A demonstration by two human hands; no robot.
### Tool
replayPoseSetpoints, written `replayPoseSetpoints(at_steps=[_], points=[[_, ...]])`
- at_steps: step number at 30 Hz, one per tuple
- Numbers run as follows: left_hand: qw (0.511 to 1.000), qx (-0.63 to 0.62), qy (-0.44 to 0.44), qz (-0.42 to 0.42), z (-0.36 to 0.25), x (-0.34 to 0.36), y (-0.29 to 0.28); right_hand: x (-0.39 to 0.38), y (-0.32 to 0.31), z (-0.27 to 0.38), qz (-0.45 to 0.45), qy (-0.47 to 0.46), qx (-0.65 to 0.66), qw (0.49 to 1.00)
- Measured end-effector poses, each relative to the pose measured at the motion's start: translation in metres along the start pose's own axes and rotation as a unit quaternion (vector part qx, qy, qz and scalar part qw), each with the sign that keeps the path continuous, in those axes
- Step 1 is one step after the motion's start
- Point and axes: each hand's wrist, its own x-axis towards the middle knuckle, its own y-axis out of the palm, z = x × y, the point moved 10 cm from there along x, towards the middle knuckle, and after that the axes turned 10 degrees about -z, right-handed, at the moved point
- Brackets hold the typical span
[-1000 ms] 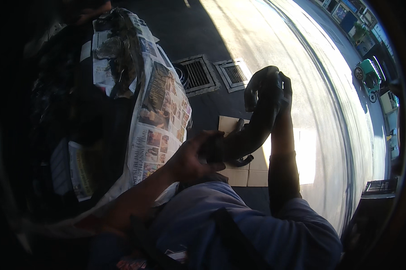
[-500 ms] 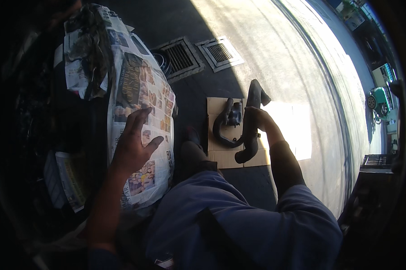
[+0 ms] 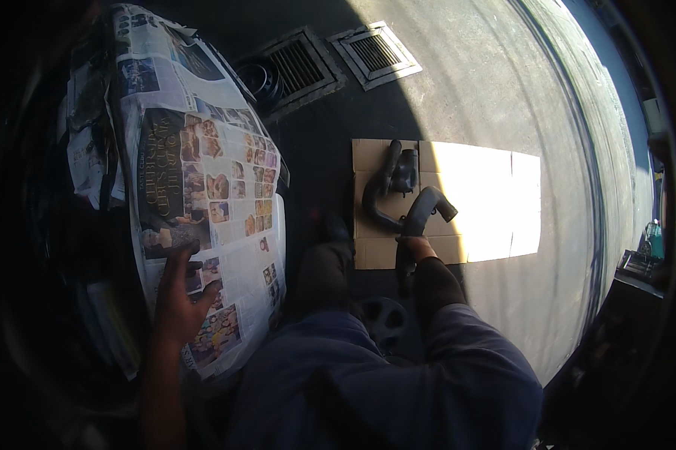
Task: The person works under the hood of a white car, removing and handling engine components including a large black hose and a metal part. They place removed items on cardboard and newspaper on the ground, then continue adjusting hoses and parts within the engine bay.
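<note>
My right hand (image 3: 416, 251) grips a dark curved pipe (image 3: 430, 204) held low at the near edge of a flattened cardboard sheet (image 3: 480, 202). Another dark curved pipe (image 3: 375, 199) and a short dark cylindrical part (image 3: 404, 169) lie on the cardboard beyond it. My left hand (image 3: 184, 292), with fingers apart and holding nothing, is over a large object covered in printed newspaper (image 3: 233, 187) at my left; whether it touches the paper I cannot tell.
Two metal drain grates (image 3: 375, 52) are set in the ground, with a dark round object (image 3: 259, 82) by the left one. A spoked round object (image 3: 383, 322) is below me, beside my leg (image 3: 319, 277). A dark structure (image 3: 608, 330) stands at the right edge, beside sunlit pavement.
My left hand has let go of the pipe and moved left over the newspaper. My right hand has lowered the pipe toward the cardboard. The head view has shifted.
</note>
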Motion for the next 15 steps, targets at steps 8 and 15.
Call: replayPoseSetpoints(at_steps=[8, 15], points=[[0.996, 0.015, -0.049, 0.068, -0.017, 0.044, 0.036, 0.046, 0.017, -0.017, 0.017, -0.002, -0.012, 1.000], [0.997, -0.014, 0.027, 0.071, -0.050, 0.073, 0.040, 0.000, 0.030, -0.055, 0.114, -0.051, -0.127, 0.984]])
